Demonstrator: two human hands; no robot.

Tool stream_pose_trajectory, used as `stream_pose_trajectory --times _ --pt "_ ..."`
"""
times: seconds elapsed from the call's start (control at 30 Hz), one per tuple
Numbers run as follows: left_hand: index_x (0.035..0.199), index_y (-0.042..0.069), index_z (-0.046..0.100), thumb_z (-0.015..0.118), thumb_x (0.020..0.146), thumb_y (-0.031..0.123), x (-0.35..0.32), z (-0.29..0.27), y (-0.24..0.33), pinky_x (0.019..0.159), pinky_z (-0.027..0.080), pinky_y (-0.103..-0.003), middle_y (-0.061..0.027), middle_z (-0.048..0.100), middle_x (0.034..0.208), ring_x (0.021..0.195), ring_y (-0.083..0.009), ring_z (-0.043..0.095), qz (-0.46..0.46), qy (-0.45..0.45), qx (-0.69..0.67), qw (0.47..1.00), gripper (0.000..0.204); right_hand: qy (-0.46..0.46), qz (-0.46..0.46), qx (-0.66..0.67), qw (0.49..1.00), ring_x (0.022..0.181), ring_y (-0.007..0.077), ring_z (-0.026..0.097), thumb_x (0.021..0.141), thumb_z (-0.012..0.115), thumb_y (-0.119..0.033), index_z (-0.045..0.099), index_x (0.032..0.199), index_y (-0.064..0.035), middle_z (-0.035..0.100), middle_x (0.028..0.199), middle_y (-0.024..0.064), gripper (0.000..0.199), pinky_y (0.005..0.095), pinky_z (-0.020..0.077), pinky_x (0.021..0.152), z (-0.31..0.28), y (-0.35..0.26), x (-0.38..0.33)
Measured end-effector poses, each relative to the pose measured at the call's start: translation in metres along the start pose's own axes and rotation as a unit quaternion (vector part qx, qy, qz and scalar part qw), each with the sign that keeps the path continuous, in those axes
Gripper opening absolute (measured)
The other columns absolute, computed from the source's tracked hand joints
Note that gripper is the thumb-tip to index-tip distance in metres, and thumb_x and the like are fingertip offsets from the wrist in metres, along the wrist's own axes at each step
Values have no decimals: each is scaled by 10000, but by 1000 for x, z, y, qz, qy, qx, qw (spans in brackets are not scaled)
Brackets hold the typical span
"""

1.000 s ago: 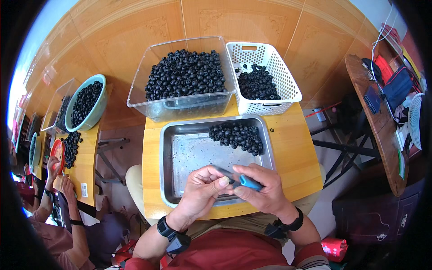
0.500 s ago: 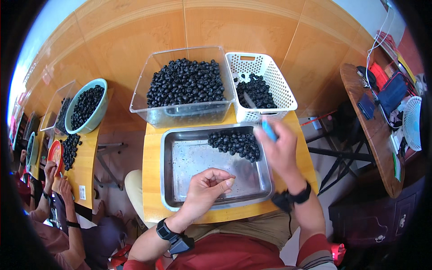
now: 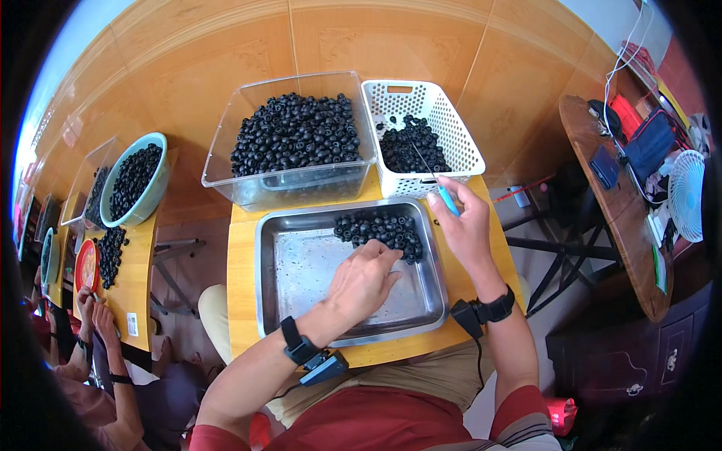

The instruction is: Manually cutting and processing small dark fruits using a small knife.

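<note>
My left hand is over a steel tray, its fingers curled down at the edge of a pile of small round black fruits. Its fingertips are partly hidden, so whatever lies between them does not show. To the right of the pile, my right hand grips a small knife by its blue handle. The thin blade points up and left, over the white perforated basket, which holds more black fruits. Left of the basket, a clear plastic bin is heaped with the same fruits.
The tray rests on a wooden table. At left, another person's hands work near a red-rimmed dish, loose fruits and a pale green basin. A brown table with bags and a fan stands at right.
My left hand has moved up and right from above the tray's middle to the pile. My right hand, still holding the knife, has turned and slowed. The whole view has shifted slightly.
</note>
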State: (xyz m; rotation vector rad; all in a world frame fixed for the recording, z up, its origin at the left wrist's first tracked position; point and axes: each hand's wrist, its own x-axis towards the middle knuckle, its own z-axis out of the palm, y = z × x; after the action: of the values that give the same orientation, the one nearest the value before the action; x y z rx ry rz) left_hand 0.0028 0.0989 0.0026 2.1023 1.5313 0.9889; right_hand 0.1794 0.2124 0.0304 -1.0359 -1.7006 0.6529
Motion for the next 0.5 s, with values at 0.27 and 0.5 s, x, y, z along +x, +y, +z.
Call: stream_pose_trajectory --times 0.27,0.5 --pt "1124 66 675 709 819 116 25 15 -3 740 536 -404 -123 564 949 906 -303 603 19 -59 100 993 312 -12 48 29 998 789 120 625 882 722 -165 660 1157 40 712 978 113 348 273 512 711 -20 -9 -36" --pt "890 50 644 634 829 59 28 20 -11 687 545 -434 -118 572 925 886 -311 617 58 -58 95 992 63 -24 73 50 996 754 98 601 892 717 -183 669 1147 30 701 921 81 336 250 497 670 -23 -10 -55"
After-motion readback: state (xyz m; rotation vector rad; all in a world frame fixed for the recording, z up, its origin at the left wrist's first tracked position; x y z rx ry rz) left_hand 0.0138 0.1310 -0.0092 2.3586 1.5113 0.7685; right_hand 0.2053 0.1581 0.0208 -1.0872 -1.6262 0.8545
